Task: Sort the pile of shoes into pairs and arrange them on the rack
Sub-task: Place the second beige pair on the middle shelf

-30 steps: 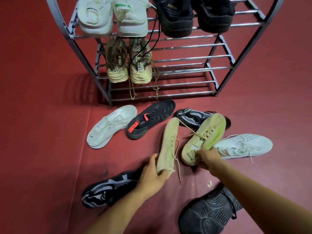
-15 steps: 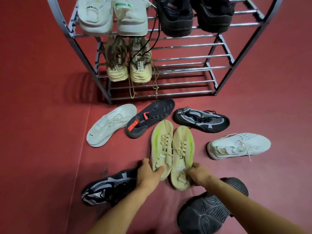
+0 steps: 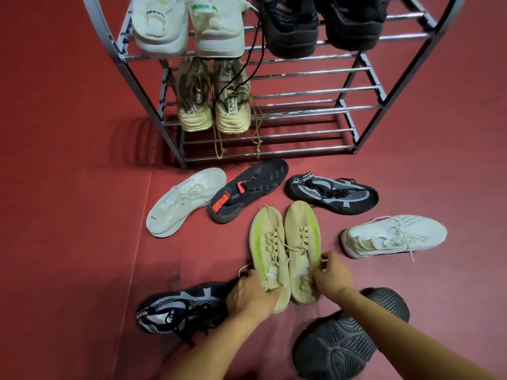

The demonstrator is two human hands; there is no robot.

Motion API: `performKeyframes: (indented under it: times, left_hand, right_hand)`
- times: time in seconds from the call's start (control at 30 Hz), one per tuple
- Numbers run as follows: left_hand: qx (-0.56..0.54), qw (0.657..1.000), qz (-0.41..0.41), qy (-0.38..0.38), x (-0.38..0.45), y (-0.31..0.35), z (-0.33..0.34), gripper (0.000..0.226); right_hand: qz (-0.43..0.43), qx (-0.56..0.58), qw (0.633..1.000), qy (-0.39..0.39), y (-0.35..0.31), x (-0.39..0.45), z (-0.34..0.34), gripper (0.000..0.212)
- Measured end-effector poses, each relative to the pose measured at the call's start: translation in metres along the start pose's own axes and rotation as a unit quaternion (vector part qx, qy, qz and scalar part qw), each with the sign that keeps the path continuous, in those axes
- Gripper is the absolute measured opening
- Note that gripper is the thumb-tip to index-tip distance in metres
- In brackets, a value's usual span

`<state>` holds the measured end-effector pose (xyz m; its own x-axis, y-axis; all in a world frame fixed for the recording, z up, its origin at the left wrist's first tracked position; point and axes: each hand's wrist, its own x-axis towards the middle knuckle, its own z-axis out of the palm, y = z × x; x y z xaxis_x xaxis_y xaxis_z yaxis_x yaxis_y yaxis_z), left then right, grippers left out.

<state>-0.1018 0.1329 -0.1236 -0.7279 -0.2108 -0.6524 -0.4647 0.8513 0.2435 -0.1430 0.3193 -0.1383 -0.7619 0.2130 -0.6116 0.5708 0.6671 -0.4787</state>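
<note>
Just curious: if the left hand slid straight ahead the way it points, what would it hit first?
Probably the black shoe with the red tab. The left hand grips the heel of a beige shoe and points up that shoe toward the rack. Depth is hard to judge.

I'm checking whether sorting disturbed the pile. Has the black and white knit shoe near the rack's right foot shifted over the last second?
Cannot tell. A second ago the yellow shoes hid most of it; now the knit shoe lies in full view, apparently in the same spot below the rack.
</note>
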Motion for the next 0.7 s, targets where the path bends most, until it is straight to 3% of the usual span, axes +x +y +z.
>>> performKeyframes:
  times: [0.17,0.3,0.37,0.47,0.7]
  left_hand:
    - [0.046,0.999,0.006,-0.02,-0.002,-0.004,0.006,0.052]
    - [0.017,1.0,0.002,-0.009,-0.002,-0.004,0.007,0.057]
    - [-0.006,1.0,-0.001,0.013,-0.001,-0.005,0.007,0.064]
    - [-0.057,0.998,-0.022,0.02,0.003,-0.01,0.008,0.069]
    - [-0.127,0.991,-0.034,0.005,0.008,-0.016,0.015,0.061]
  right_hand:
    - [-0.022,-0.012,0.999,0.044,-0.001,-0.011,0.003,0.017]
    - [-0.121,-0.063,0.977,0.161,-0.008,-0.018,0.006,0.024]
    - [-0.113,-0.046,0.983,0.14,-0.017,-0.023,0.007,0.021]
    - [-0.034,-0.069,0.995,0.057,-0.018,-0.026,0.012,0.029]
    - [0.052,-0.028,0.998,0.034,-0.001,-0.028,0.02,0.05]
